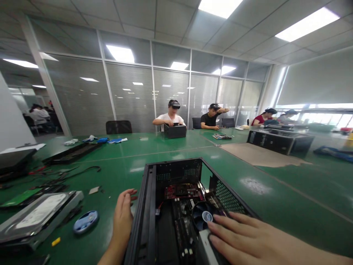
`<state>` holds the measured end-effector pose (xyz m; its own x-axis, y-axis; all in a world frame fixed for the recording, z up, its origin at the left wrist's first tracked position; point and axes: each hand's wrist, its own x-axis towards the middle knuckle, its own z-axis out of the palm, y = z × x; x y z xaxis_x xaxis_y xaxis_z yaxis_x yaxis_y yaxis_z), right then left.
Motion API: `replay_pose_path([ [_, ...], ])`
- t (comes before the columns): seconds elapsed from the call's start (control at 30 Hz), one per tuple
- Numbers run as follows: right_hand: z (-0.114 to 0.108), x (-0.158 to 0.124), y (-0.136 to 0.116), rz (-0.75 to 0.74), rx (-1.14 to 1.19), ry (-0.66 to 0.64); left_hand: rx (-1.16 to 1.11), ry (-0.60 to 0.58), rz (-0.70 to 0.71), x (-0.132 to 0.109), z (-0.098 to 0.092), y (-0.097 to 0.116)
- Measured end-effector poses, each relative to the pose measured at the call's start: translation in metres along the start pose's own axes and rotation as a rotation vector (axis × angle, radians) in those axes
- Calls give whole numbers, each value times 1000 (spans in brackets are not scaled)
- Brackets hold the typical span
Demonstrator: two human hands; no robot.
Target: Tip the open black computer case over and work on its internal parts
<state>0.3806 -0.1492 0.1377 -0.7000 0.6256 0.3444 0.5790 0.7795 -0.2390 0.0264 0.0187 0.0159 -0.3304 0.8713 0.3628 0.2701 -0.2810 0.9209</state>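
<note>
One open computer case (146, 221) sits on the green bench (275, 206), right in front, bottom centre of view, top panel off. Inside it: a round cooler fan (202, 217) with a pale hub, a red card (183, 191) behind it near the back wall, and black slots running toward the camera. The right wall is perforated mesh.

Left hand (124, 217): flat, fingers pressed together, palm against the outside of the case's left wall. Holds nothing.

Right hand (242, 235): fingers stretched out and slightly spread, lying over the case's right front part, fingertips at the fan's edge. Cannot tell if they press on it. Nothing pinched.

Left of the case, on the bench: a blue round disc (85, 222) near the left hand, a small yellow piece (56, 241), and a hard drive (41, 215) with a white label on top. Further left and back: a green circuit board (20, 198) and loose black cables (82, 171).

Right and back: a brown cardboard sheet (259, 152), then a second black case (278, 141), well apart from the first.

Far side of the bench: a person in a white shirt (171, 118) with both hands on a small black box (175, 130), and a person in a black shirt (211, 119) beside them. Empty black chair (118, 127) to their left.
</note>
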Motion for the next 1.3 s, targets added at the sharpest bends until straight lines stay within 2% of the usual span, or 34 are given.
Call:
replay_pose_path([
  [0.1,-7,54,27,26,-32,-148,-33,286,-29,13,-18,-6],
  [0.2,2,135,75,84,-149,-218,-46,473,-17,21,-33,-15],
  [0.27,25,191,105,198,-295,-94,-52,488,6,22,-37,-18],
  [0.33,61,234,121,293,-418,32,-32,455,22,19,-35,-18],
  [0.43,119,262,116,415,-356,85,15,351,64,12,-28,-15],
  [0.53,161,246,99,373,-168,134,37,245,106,7,-21,-12],
  [0.63,178,196,94,294,-45,217,52,182,108,6,-16,-13],
  [0.8,166,94,108,449,108,288,83,124,94,6,-14,-17],
  [0.9,151,53,115,514,170,324,89,105,115,6,-13,-17],
  [1.0,139,42,125,569,235,429,107,84,137,5,-11,-16],
  [1.1,133,50,142,547,225,529,121,60,141,5,-11,-15],
  [1.3,130,53,167,476,149,592,168,38,90,9,-12,-17],
])
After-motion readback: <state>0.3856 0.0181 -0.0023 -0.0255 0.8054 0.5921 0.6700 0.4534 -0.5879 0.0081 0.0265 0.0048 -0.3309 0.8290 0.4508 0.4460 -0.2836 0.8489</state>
